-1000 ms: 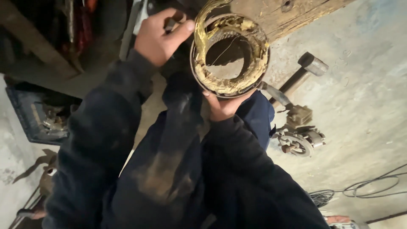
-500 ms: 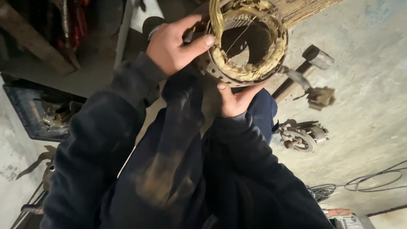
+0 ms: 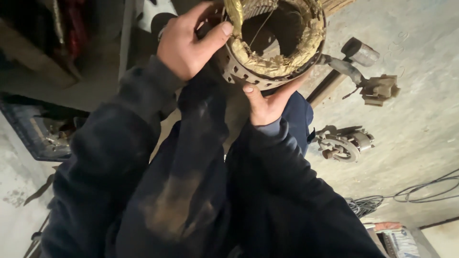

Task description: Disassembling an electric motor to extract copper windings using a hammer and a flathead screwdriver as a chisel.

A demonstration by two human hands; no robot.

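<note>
A round metal motor stator [image 3: 267,52] with yellowish coil windings around its inner rim is held up at the top centre of the head view. My left hand [image 3: 189,40] grips its left edge, thumb pressed on the rim. My right hand [image 3: 265,102] cups it from below, fingers against its slotted steel wall. Both arms are in dark, dirt-stained sleeves. The stator's upper part is cut off by the frame's top edge.
On the concrete floor to the right lie a hammer [image 3: 344,62], a small metal part [image 3: 380,88] and a round motor part [image 3: 342,143]. Cables [image 3: 411,193] trail at the lower right. A dark tray of scrap [image 3: 40,134] sits at the left.
The stator has risen toward the top of the view and come closer. My left hand moved from above it onto its left rim; my right hand stayed beneath.
</note>
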